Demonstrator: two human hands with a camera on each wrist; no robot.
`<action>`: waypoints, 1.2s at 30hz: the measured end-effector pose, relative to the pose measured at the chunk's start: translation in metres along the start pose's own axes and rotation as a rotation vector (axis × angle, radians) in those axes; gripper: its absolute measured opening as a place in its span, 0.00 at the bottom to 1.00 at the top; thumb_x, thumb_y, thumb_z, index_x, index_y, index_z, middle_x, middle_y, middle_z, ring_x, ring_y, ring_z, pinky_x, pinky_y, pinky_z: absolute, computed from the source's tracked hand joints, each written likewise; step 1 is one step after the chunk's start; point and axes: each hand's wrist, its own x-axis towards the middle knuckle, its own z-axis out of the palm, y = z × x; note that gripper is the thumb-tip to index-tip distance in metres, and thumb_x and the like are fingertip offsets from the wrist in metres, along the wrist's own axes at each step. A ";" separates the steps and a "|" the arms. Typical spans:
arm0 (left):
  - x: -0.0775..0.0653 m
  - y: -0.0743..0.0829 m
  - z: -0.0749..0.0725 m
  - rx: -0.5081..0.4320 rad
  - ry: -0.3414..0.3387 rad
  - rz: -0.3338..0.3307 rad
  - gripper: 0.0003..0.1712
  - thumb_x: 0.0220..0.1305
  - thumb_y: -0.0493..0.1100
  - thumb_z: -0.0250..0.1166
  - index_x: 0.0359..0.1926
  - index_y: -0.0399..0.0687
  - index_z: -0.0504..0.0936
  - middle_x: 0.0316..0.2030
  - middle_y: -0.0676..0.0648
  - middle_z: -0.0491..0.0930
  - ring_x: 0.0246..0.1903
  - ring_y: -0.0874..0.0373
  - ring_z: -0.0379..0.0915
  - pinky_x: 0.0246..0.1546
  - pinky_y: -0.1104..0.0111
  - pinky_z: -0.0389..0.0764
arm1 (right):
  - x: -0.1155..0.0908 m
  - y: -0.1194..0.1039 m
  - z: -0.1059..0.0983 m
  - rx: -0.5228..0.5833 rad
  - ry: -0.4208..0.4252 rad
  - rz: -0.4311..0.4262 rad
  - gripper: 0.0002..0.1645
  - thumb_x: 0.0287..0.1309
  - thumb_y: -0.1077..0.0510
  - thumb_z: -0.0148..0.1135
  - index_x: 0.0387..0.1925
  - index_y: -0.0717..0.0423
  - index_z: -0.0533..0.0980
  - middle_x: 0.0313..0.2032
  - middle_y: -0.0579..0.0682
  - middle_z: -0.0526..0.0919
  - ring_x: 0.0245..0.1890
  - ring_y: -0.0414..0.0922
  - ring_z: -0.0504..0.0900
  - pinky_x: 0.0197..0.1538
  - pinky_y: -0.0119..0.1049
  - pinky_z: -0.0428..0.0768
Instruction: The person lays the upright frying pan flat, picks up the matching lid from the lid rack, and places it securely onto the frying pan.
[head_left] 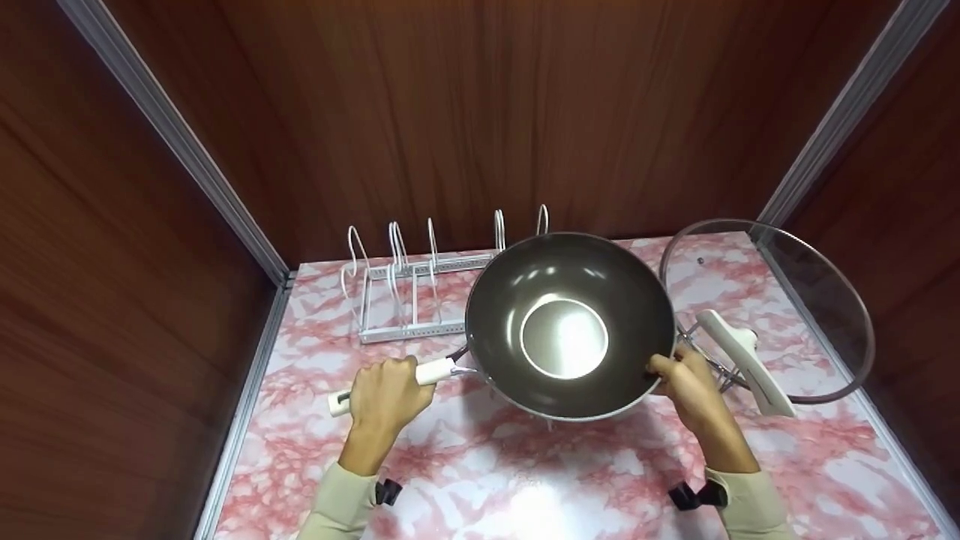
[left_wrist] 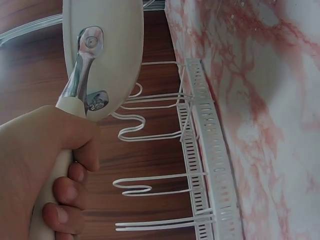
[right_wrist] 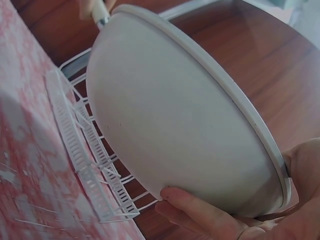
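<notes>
With the wok point(head_left: 570, 337) as the clock's centre in the head view, its pale handle point(head_left: 435, 371) points out between eight and nine o'clock. The left hand point(head_left: 390, 390) grips that handle, fingers wrapped right round it — the left wrist view shows them curled, the wok's cream outside beyond. At about four o'clock the right hand point(head_left: 684, 382) pinches the edge, thumb over the rim and fingers spread against the outer wall below. Between the two hands the wok is held up off the tabletop point(head_left: 510, 480), tilted so that its dark, shiny inside faces the head camera.

Between nine and ten o'clock stands a white wire rack point(head_left: 412, 331) with upright loops; the wok covers its near right part from the head camera. At three o'clock is a tilted glass lid point(head_left: 817, 300), its pale handle bar point(head_left: 746, 360) turned toward the person, just beyond the right hand. The tabletop is marbled pink and white, and a brown wood-grain wall point(head_left: 465, 112) rises behind at twelve. Both arms wear light sleeves point(head_left: 341, 499).
</notes>
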 end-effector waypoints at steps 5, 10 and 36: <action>-0.005 -0.001 0.001 0.005 0.009 0.002 0.17 0.45 0.46 0.72 0.15 0.49 0.71 0.10 0.47 0.71 0.09 0.48 0.69 0.09 0.54 0.70 | -0.001 0.004 0.002 0.018 0.008 -0.007 0.19 0.59 0.73 0.47 0.52 0.75 0.71 0.32 0.50 0.82 0.32 0.42 0.87 0.40 0.39 0.91; -0.008 -0.001 0.003 0.010 0.039 0.014 0.17 0.44 0.45 0.71 0.15 0.49 0.70 0.09 0.48 0.70 0.08 0.49 0.68 0.08 0.54 0.69 | -0.004 0.007 0.003 0.025 0.010 -0.018 0.18 0.57 0.74 0.48 0.49 0.74 0.73 0.32 0.50 0.82 0.32 0.43 0.86 0.39 0.39 0.90; -0.023 -0.008 0.005 -0.004 -0.014 0.000 0.19 0.47 0.47 0.71 0.14 0.51 0.68 0.10 0.49 0.70 0.08 0.51 0.66 0.08 0.54 0.70 | -0.014 0.022 0.010 -0.027 -0.008 0.027 0.22 0.58 0.71 0.48 0.54 0.76 0.71 0.33 0.51 0.86 0.33 0.42 0.89 0.42 0.37 0.90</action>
